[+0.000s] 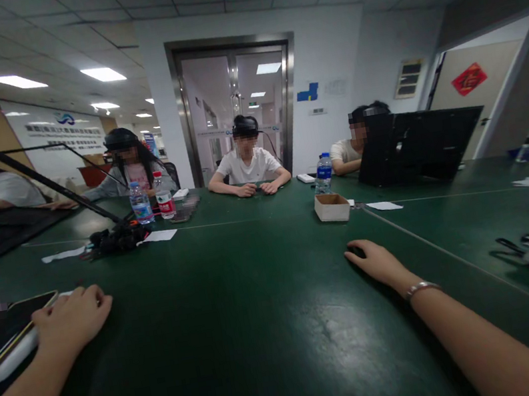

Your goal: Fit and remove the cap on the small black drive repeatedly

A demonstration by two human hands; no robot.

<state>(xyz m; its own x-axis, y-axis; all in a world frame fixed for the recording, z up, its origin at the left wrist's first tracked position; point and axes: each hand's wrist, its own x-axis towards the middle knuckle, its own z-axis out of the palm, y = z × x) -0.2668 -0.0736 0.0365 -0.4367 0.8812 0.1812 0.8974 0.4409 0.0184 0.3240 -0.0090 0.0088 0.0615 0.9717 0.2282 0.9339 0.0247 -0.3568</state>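
My left hand (pixel 72 319) rests palm down on the green table (pixel 227 339) at the left. Its fingers are loosely bent, the thumb a little apart, and the fingertips are partly hidden. It touches or lies right beside a phone (pixel 21 320) and a rounded white object (pixel 15 358) under that phone. Further right, my right hand (pixel 375 263), with a bracelet (pixel 422 288) at the wrist, lies on the bare tabletop. Thumb and forefinger are apart there, with a dark gap between them. I see nothing held in either hand.
A small open box (pixel 332 207) and a water bottle (pixel 323 174) stand beyond my right hand. Two bottles and a black stand (pixel 116 239) are at the far left. A monitor (pixel 418 145) is at the right. Several people sit around the table.
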